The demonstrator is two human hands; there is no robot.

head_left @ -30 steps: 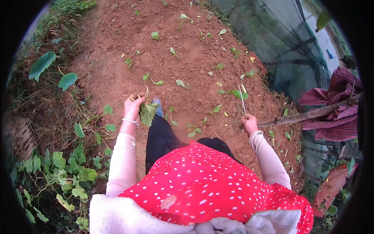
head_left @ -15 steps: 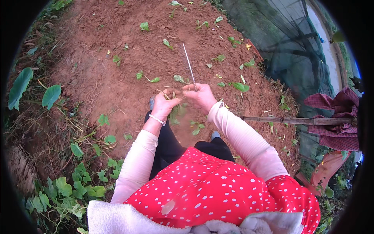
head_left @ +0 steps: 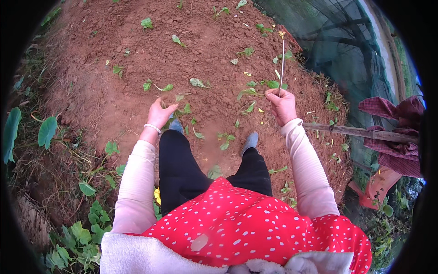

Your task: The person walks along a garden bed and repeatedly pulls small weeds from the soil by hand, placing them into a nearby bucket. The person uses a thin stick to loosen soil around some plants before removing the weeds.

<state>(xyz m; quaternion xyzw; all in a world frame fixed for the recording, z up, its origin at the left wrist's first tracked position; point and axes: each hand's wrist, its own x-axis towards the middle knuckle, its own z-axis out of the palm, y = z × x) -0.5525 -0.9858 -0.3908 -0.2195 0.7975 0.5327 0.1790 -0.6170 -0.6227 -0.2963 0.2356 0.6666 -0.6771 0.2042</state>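
two hands have parted since half a second ago. i see the left hand [head_left: 158, 114] now loosely open over a seedling [head_left: 185, 109], and the right hand [head_left: 282, 105] gripping a thin stick [head_left: 282, 64] upright. planting looks under way. farther off, netting [head_left: 328, 41] blurs; the stick's tip is hard to make out.

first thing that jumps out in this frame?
The bright red white-dotted top at the bottom centre, over a mound of red-brown soil strewn with small green seedlings. The right hand grips a thin upright stick at centre right; the left hand hangs open-fingered above the soil. Dark netting fills the upper right.
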